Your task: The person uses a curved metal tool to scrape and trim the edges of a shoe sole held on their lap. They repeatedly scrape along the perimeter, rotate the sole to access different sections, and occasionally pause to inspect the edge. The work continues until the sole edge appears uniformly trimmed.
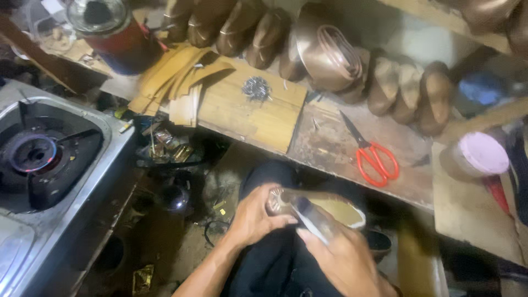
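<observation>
My left hand (254, 216) grips the heel end of a shoe upper on a last (324, 206), held over my dark-trousered lap. My right hand (342, 257) holds a metal tool (311, 220) pressed against the shoe's side; the tool is blurred. The shoe's pale insole faces up. On the wooden bench above lie red-handled scissors (374, 157) and a small pile of nails (256, 88) on a wooden board (258, 113).
A row of brown shoe lasts and uppers (330, 55) lines the back of the bench. Leather strips (176, 74) lie at the left. A gas stove (38, 159) with a lit burner stands at far left. A pink-lidded jar (478, 157) is at right.
</observation>
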